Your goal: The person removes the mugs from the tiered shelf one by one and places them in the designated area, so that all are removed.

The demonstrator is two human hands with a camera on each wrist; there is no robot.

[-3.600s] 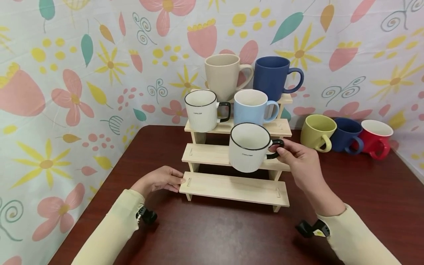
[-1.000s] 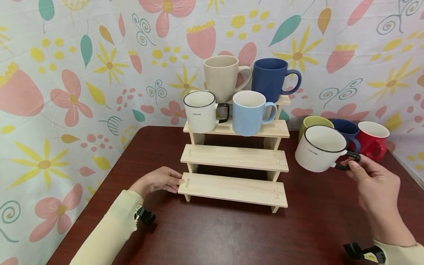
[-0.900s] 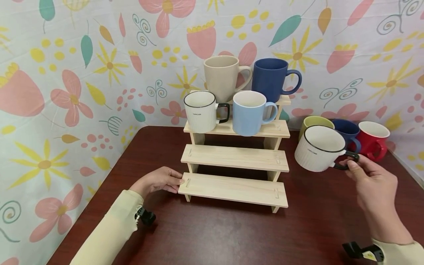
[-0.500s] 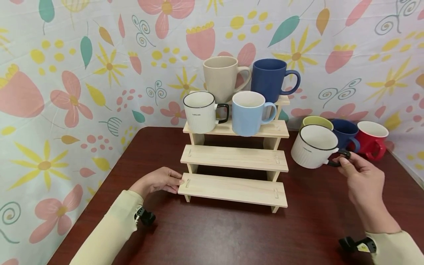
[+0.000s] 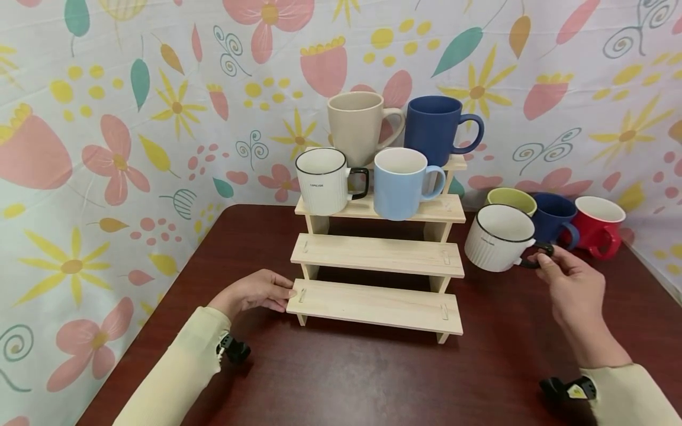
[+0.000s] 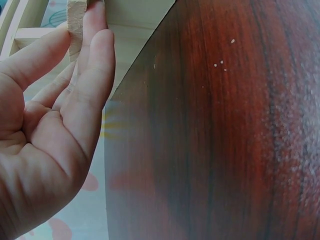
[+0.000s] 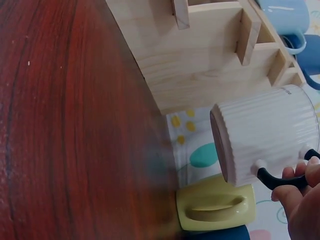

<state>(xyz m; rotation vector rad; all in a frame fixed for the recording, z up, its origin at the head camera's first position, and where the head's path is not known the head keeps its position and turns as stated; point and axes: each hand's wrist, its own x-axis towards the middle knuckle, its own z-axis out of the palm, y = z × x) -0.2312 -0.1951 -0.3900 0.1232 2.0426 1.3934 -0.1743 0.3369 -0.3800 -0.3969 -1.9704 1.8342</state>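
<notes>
Rt of rack [image 5: 373, 303], R hand [image 5: 578, 290] pinches wht mug [image 5: 492, 245] by hndl [image 7: 270, 180]; L hand [image 5: 256, 291] pinches rack

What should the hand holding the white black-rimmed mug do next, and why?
Maybe the right hand should lower the white ribbed mug with the black rim onto the red-brown wooden table: in the right wrist view, its base hangs above the table, and the yellow-green cylindrical mug stands there close by.

We hold a ribbed white mug [image 5: 492, 249], black-rimmed and black-handled, aloft at three o'clock from the wooden rack [image 5: 377, 254].
</notes>
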